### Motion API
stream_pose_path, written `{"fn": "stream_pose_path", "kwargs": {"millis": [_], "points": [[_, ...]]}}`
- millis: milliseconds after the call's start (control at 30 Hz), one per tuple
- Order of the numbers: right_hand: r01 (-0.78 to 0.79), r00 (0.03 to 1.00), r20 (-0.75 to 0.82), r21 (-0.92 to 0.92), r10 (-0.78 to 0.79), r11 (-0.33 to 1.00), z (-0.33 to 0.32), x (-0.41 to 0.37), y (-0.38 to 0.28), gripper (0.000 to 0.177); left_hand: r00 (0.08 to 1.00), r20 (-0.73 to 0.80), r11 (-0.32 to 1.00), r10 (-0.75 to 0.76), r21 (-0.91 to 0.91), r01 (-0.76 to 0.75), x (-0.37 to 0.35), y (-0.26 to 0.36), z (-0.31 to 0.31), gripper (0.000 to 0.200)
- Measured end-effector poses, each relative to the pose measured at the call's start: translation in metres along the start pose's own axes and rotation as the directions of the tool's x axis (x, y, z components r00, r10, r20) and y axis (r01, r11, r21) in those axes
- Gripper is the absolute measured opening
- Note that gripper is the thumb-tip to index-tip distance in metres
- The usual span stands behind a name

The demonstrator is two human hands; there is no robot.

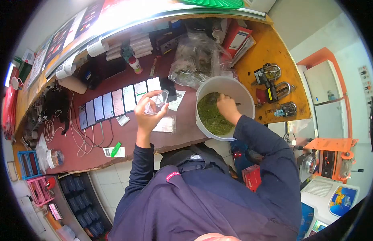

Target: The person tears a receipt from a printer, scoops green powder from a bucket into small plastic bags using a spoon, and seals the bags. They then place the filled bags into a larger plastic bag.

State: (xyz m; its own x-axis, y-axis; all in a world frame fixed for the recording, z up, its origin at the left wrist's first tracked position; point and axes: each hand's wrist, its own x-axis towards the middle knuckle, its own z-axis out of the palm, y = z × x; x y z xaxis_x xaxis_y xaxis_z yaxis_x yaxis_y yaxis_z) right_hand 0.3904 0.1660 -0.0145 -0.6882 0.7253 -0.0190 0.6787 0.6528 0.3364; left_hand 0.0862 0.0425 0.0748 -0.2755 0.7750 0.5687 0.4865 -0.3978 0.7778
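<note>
My left hand point(149, 115) is raised above the table with thumb and fingers closed on a small clear plastic bag point(159, 99), whose mouth is held rounded open. My right hand point(227, 107) reaches into a white plastic bucket point(246, 94) and is closed over a mass of chopped green leaves point(212, 114). A short thin dark handle point(238, 104) pokes out beside the right fist; its other end is hidden. Below the left hand lies a flat clear packet point(165, 125) with pale contents.
Several lit phones point(118, 101) stand in a row on the dark red table point(126, 150). Crumpled plastic bags point(190, 60) lie behind the bucket. Cables point(82, 140) trail at left. Heavy padlocks point(271, 74) rest on the wooden side panel. A green lighter point(116, 149) lies near the front edge.
</note>
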Motion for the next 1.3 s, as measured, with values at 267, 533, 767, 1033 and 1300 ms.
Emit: {"fn": "stream_pose_path", "kwargs": {"millis": [267,533,767,1033,1300], "points": [[-0.079,0.862,0.467,0.507,-0.197,0.858,-0.007,-0.015,0.003,0.018,1.0,0.018,0.999,0.021,-0.027,-0.02,0.0,0.004,0.001,0.043],[-0.237,0.879,0.412,0.815,-0.241,0.529,-0.062,-0.01,0.06,0.027,0.998,0.044,0.998,0.047,-0.046,-0.045,0.006,0.008,0.013,0.044],[-0.158,0.946,0.277,0.848,-0.17,0.507,-0.097,-0.037,0.093,0.027,0.984,0.162,0.968,0.068,-0.251,-0.025,0.015,0.016,0.054,0.047],[-0.083,0.997,0.064,0.818,0.053,0.57,-0.179,-0.066,0.122,0.025,0.908,0.406,0.976,0.1,-0.216,-0.011,0.031,0.031,0.129,0.045],[-0.178,0.927,-0.169,0.591,0.336,0.787,-0.171,-0.083,0.102,0.023,0.921,0.387,0.972,0.055,-0.231,0.039,0.037,0.052,0.175,0.037]]}}
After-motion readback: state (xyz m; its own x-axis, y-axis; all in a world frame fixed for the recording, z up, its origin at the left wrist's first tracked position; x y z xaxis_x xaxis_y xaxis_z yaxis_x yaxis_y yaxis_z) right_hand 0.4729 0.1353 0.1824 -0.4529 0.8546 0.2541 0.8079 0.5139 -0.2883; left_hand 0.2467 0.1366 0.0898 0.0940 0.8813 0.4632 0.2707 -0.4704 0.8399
